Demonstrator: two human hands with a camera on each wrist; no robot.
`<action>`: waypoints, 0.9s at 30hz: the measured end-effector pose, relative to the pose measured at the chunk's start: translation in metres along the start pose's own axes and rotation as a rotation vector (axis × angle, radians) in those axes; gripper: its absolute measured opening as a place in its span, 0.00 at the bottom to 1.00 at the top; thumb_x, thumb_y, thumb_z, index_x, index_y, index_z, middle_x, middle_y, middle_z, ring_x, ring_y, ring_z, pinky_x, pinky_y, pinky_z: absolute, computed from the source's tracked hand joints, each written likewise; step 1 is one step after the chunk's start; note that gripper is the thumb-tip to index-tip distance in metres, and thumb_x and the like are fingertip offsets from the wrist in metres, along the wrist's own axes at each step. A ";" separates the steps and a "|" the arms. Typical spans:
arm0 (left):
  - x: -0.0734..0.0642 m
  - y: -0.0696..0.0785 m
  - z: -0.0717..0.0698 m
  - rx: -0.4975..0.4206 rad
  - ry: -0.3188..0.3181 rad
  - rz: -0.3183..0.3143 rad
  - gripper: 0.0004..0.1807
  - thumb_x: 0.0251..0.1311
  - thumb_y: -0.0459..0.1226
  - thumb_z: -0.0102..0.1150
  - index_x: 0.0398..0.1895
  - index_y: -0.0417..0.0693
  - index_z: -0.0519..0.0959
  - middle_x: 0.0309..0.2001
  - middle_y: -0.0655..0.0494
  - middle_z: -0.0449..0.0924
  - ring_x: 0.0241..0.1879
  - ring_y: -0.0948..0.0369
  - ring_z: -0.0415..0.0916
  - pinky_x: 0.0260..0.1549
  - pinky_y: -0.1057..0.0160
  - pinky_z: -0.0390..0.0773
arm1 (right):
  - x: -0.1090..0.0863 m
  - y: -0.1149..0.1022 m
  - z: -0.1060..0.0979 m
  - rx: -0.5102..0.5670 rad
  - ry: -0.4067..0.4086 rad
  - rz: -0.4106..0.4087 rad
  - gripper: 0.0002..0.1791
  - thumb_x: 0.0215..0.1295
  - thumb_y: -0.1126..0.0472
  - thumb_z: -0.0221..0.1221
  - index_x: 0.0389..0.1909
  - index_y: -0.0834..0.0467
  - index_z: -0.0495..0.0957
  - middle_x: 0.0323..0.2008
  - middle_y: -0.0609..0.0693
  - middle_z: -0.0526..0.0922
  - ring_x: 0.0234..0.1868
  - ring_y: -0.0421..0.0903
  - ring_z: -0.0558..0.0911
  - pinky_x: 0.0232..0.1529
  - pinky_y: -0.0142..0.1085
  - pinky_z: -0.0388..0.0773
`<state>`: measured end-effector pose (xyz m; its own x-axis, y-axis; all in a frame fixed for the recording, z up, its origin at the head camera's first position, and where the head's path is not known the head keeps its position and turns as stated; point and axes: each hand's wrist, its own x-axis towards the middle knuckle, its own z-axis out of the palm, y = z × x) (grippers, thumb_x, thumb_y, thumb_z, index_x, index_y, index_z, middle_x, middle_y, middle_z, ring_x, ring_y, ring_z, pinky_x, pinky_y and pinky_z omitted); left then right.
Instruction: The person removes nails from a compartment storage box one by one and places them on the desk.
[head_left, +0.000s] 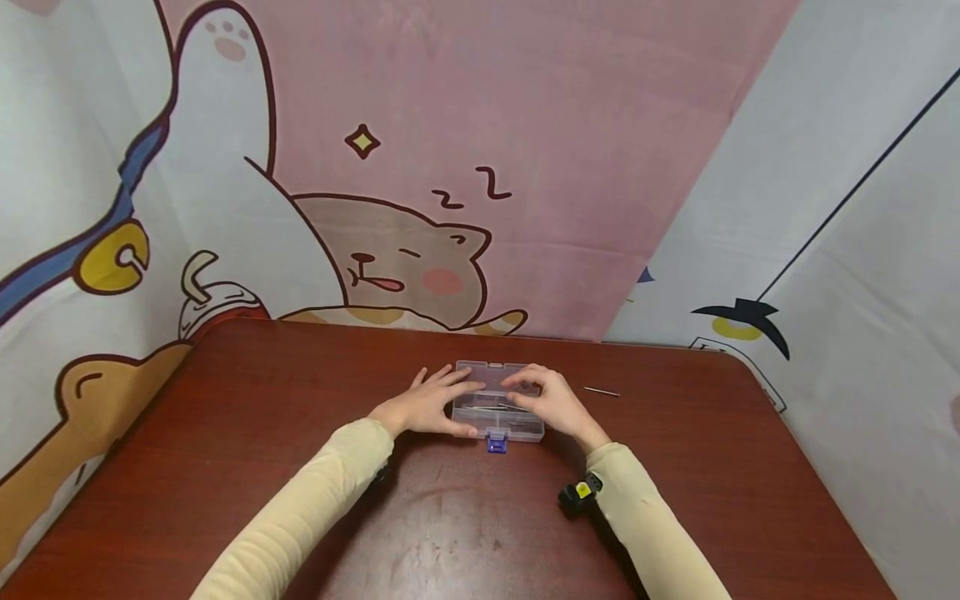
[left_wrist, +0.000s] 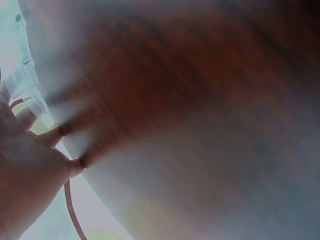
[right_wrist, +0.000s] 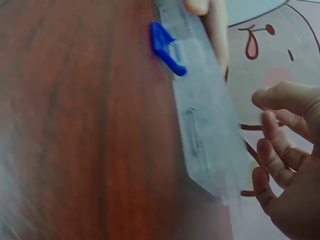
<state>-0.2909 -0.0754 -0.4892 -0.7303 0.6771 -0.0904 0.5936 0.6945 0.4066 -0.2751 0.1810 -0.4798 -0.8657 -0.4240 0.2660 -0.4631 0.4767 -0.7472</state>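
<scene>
A clear plastic compartment box (head_left: 529, 434) lies with its lid (head_left: 483, 375) raised toward the back of the table. Its blue latch (head_left: 497, 443) hangs down at the front. Inside lie several thin metal pieces (head_left: 487, 407). My left hand (head_left: 429, 406) rests at the box's left side, fingers spread, thumb along the front corner and fingertips overlapping the lid. My right hand (head_left: 557, 403) hovers over the right half of the box; in the right wrist view its fingers (right_wrist: 285, 97) are loosely bent with nothing between them.
A single thin metal rod (head_left: 602, 391) lies on the dark red wooden table (head_left: 675, 467), right of the box. Behind the table hangs a cloth with a cartoon cat (head_left: 420, 258). A black wrist camera (head_left: 576, 497) sits below the right sleeve.
</scene>
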 end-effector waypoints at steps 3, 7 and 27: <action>0.001 0.000 0.001 0.000 0.001 0.005 0.46 0.52 0.67 0.59 0.73 0.63 0.61 0.75 0.51 0.49 0.73 0.43 0.41 0.63 0.33 0.38 | 0.001 0.001 0.007 -0.011 -0.029 -0.006 0.09 0.60 0.67 0.64 0.42 0.61 0.86 0.31 0.44 0.78 0.34 0.43 0.75 0.34 0.35 0.73; 0.001 0.000 0.002 0.005 0.002 0.006 0.46 0.52 0.67 0.59 0.73 0.64 0.61 0.75 0.51 0.49 0.73 0.43 0.41 0.63 0.33 0.39 | 0.002 0.003 0.013 -0.040 -0.060 -0.018 0.08 0.60 0.68 0.64 0.39 0.60 0.86 0.24 0.43 0.74 0.28 0.41 0.70 0.27 0.32 0.67; 0.000 -0.001 0.000 -0.012 -0.012 -0.007 0.46 0.53 0.66 0.59 0.74 0.63 0.60 0.76 0.52 0.47 0.73 0.43 0.40 0.63 0.33 0.37 | 0.025 0.001 0.010 -0.143 -0.301 0.012 0.07 0.60 0.70 0.64 0.36 0.59 0.88 0.34 0.49 0.87 0.24 0.33 0.75 0.24 0.28 0.71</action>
<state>-0.2920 -0.0760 -0.4897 -0.7304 0.6751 -0.1038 0.5843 0.6963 0.4169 -0.2954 0.1635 -0.4802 -0.7863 -0.6158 0.0499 -0.4934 0.5774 -0.6506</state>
